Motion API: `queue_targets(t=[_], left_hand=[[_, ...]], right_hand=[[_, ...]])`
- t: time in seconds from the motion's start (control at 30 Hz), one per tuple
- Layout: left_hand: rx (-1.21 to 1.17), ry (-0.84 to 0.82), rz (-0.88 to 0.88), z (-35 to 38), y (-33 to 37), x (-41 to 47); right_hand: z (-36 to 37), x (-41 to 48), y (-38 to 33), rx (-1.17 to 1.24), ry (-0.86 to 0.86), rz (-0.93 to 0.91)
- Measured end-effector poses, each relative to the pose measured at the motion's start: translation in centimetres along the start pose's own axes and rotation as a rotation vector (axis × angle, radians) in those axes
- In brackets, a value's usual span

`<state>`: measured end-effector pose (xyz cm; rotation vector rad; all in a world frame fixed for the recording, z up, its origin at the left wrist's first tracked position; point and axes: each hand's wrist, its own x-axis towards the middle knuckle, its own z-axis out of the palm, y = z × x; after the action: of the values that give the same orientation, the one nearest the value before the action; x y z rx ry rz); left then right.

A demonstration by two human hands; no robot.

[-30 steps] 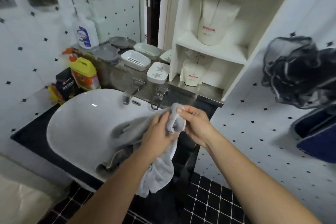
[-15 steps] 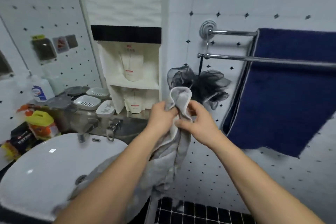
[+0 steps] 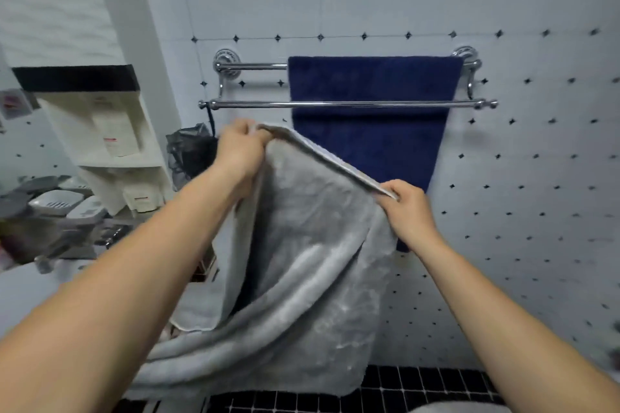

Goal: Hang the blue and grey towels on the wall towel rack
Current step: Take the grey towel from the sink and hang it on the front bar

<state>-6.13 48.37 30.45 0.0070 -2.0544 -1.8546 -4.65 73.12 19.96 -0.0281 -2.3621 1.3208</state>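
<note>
A chrome two-bar towel rack [image 3: 255, 105] is fixed to the tiled wall ahead. The dark blue towel [image 3: 369, 137] hangs over its back bar, on the right part. I hold the grey towel [image 3: 312, 271] spread out below the front bar. My left hand [image 3: 240, 151] grips its upper left corner, just under the bar's left end. My right hand [image 3: 407, 208] pinches the top edge lower and to the right, in front of the blue towel. The grey towel's lower part sags down and trails to the left.
A black mesh bath sponge [image 3: 189, 151] hangs from the rack's left end. To the left are a white wall shelf [image 3: 110, 144] with pouches, soap dishes [image 3: 57, 203] and the sink taps. Black floor tiles [image 3: 419, 389] lie below.
My view swung right from the sink to face the rack. I lifted the bunched grey towel off the basin and my hands moved apart along its top edge, spreading it open.
</note>
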Motion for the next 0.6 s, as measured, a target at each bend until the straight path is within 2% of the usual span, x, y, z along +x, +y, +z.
queue_targets(t=[0.03, 0.13, 0.23, 0.4, 0.5, 0.6], left_hand=[[0.01, 0.01, 0.044, 0.8, 1.2, -0.1], [0.017, 0.0, 0.159, 3.6, 5.2, -0.5], [-0.021, -0.01, 0.217, 6.2, 8.5, -0.7], [-0.167, -0.033, 0.221, 8.3, 11.6, -0.1], [-0.064, -0.059, 0.195, 7.7, 10.1, 0.7], [0.048, -0.136, 0.126, 7.3, 6.3, 0.9]], right_hand=[[-0.7, -0.4, 0.8, 0.023, -0.07, -0.016], [-0.5, -2.9, 2.8, 0.227, -0.424, 0.036], [2.5, -6.0, 5.2, 0.146, -0.614, 0.122], [4.9, -8.8, 11.2, 0.11, -0.599, 0.456], [3.0, -9.0, 14.9, 0.078, -0.474, 0.571], [0.8, -8.3, 15.8, 0.081, -0.364, 0.621]])
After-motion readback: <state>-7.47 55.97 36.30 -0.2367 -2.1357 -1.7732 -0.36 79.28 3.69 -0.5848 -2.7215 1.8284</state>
